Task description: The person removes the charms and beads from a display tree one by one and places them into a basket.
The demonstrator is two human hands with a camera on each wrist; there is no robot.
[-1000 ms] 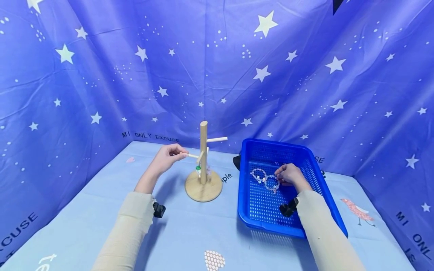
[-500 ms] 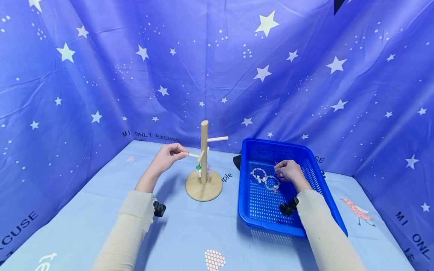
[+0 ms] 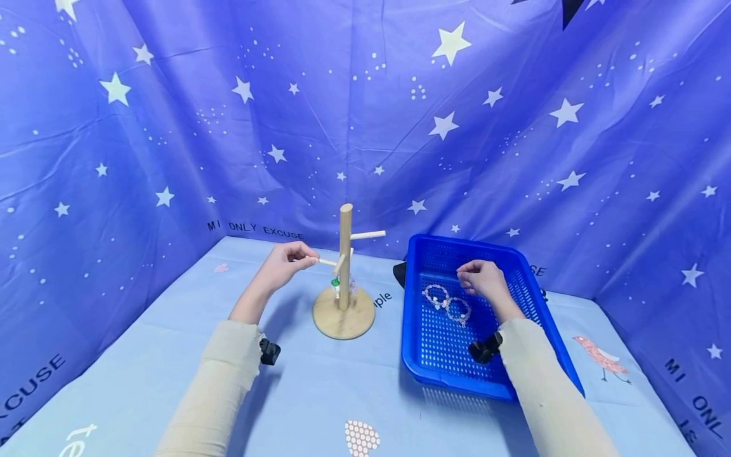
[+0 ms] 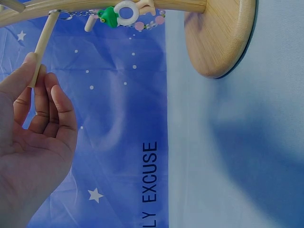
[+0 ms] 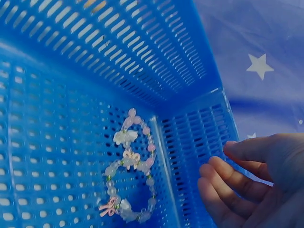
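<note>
My left hand [image 3: 283, 263] pinches the outer end of a thin wooden peg [image 4: 45, 38] between thumb and fingers. The peg sticks out of an upright wooden stand [image 3: 345, 279] with a round base. From the peg's inner end hangs a keychain with a green charm [image 4: 109, 18] and a white ring [image 4: 127, 13]. Behind it shows a pink-beaded bracelet [image 4: 160, 20] by the post. Inside the blue basket [image 3: 407, 317], my right hand [image 3: 484, 282] hovers, loosely bent, with nothing seen between its fingers. Two clear-and-pink bead bracelets [image 5: 151, 148] lie touching on the basket floor, left of that hand.
The basket's slotted walls rise around the right hand. Another peg [image 3: 370, 235] points right from the stand, toward the basket. A light blue cloth [image 3: 302, 387] covers the table, and a purple star-patterned curtain [image 3: 365, 127] closes in the back and sides.
My right hand has risen and shifted slightly left, away from the bracelets, which stay on the basket floor. My left hand keeps its hold on the peg.
</note>
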